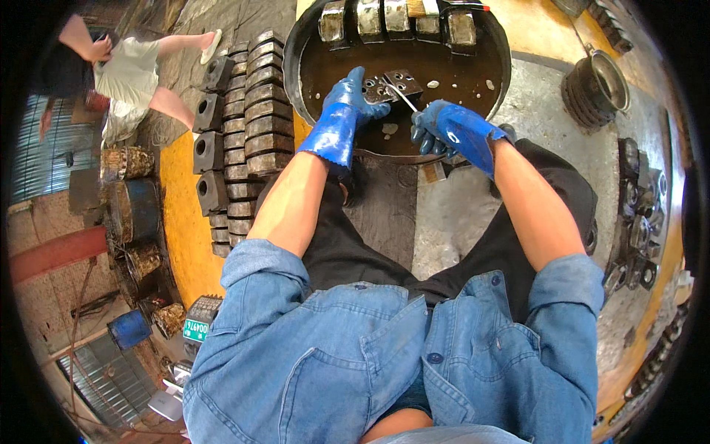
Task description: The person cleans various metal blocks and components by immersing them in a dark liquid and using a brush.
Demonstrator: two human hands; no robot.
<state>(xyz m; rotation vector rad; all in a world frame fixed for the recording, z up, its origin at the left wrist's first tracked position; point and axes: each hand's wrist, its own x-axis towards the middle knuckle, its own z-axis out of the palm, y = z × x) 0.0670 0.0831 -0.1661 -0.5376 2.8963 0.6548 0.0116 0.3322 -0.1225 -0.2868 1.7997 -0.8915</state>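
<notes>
My fingers, in blue rubber gloves, meet over a round black basin (310,44) of dark brown liquid at upper centre of the frame. My left hand (353,96) curls its fingers around the near edge of a grey metal block (392,85) pierced with holes, which sits tilted just above the liquid, directly right of those fingertips. My right hand (444,127), right of centre, pinches a thin pale tool (404,98) whose tip touches the block's lower edge; the block lies up and to the left of these fingers. Far upper left: a second person (126,70) crouching. Left of the basin: stacked ribbed metal blocks (251,111) on the yellow floor. Along the basin's far rim: a row of similar blocks (396,22). Upper right: a metal pot (603,85).
</notes>
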